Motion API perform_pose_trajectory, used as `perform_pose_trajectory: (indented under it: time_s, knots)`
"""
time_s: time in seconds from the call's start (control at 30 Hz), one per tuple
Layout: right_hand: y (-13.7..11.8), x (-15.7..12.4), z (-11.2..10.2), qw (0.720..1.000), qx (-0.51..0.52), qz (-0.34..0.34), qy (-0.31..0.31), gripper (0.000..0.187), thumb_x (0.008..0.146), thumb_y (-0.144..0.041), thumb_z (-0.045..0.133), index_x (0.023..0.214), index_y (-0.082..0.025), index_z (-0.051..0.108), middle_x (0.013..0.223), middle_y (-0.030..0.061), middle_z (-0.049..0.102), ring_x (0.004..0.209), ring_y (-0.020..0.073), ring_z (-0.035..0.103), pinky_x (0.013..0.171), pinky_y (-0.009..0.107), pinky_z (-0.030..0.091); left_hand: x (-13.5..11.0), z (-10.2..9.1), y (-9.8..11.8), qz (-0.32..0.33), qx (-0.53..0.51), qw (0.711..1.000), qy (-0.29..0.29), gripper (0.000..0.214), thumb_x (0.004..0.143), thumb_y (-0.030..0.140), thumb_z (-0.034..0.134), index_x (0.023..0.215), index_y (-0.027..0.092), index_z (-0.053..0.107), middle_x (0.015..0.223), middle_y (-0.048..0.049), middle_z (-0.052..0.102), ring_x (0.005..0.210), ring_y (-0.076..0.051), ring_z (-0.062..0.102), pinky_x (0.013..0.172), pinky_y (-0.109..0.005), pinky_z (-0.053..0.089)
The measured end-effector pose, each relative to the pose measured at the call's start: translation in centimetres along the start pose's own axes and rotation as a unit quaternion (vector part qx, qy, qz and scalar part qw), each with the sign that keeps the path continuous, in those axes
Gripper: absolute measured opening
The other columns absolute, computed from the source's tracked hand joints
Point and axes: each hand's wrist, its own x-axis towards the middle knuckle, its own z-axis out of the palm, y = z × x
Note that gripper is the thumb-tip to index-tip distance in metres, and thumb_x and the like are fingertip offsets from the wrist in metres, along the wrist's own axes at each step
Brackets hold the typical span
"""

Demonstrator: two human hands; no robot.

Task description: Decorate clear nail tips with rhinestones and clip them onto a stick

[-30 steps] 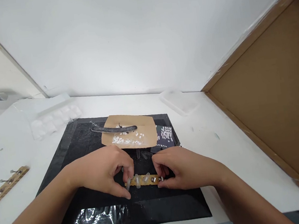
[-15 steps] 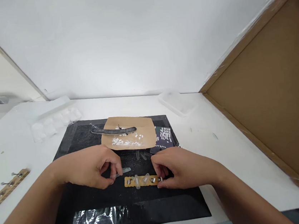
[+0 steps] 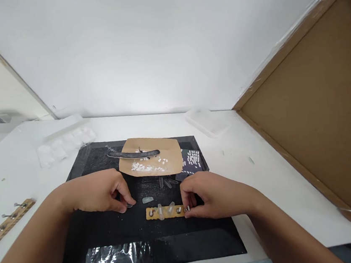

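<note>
My left hand (image 3: 106,193) is closed in a pinch just above the black mat (image 3: 117,235), with a clear false nail tip (image 3: 129,205) showing at its fingertips. A second clear nail tip (image 3: 148,199) lies on the mat to the right of those fingers. The thumb and fingers of my right hand (image 3: 206,195) are closed on the right end of a yellowish nail display strip (image 3: 166,212). Clear tips lie on the strip's left half, one standing across it, one slanted. Small metal-looking mounts with white bits sit along it.
Behind the hands, a brown card (image 3: 171,146) holds white adhesive bits and a dark nail file (image 3: 133,154). A dark sheet of white tabs (image 3: 193,158) sits beside it. Several clear tips (image 3: 168,183) lie below. Another strip with clips (image 3: 10,216) is at left; plastic trays (image 3: 65,146) stand behind.
My left hand has drawn back to the left with one clear tip at its fingertips. Another tip now lies apart from it on the mat. My right hand stays at the strip's end.
</note>
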Motion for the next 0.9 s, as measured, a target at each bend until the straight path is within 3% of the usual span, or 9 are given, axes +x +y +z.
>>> perform_pose_trajectory:
  time_s: [0.6,0.73,0.83,0.9]
  knots:
    - [-0.1,-0.2,-0.2,0.999,-0.015,-0.029,0.028,0.005,0.084,-0.02,0.075,0.087,-0.021,0.07,0.089,-0.0011,0.071,0.08,0.0139,0.063,0.071,0.026,0.046,-0.2,-0.3,-0.7,0.06,-0.012,0.996,0.059,0.019,0.087,0.037,0.072,0.096,0.027,0.085,0.078,0.0,0.076,0.062,-0.013,0.062,0.055,-0.021,0.04]
    - [0.0,-0.2,-0.2,0.999,-0.01,-0.028,0.035,0.004,0.085,-0.02,0.074,0.088,-0.021,0.072,0.088,-0.0006,0.073,0.079,0.0147,0.064,0.072,0.028,0.046,0.1,-0.2,0.5,0.091,-0.004,0.992,0.09,0.027,0.093,0.046,0.067,0.091,0.024,0.084,0.075,-0.0011,0.072,0.06,-0.012,0.059,0.055,-0.023,0.039]
    - [0.0,-0.3,-0.2,0.999,-0.008,-0.021,0.035,0.004,0.085,-0.021,0.075,0.088,-0.021,0.073,0.087,-0.0004,0.074,0.078,0.0151,0.065,0.073,0.029,0.047,0.7,0.6,1.9,0.128,-0.009,0.991,0.044,0.031,0.091,0.051,0.071,0.093,0.022,0.082,0.072,-0.0016,0.069,0.059,-0.012,0.057,0.053,-0.024,0.038]
    - [0.0,-0.2,-0.3,0.999,-0.011,-0.016,0.032,0.004,0.085,-0.021,0.075,0.088,-0.021,0.072,0.087,-0.0007,0.074,0.078,0.015,0.065,0.074,0.029,0.047,1.2,1.5,2.7,0.141,-0.003,0.988,0.055,0.032,0.088,0.052,0.074,0.097,0.022,0.081,0.068,0.0005,0.065,0.057,-0.011,0.056,0.053,-0.024,0.038]
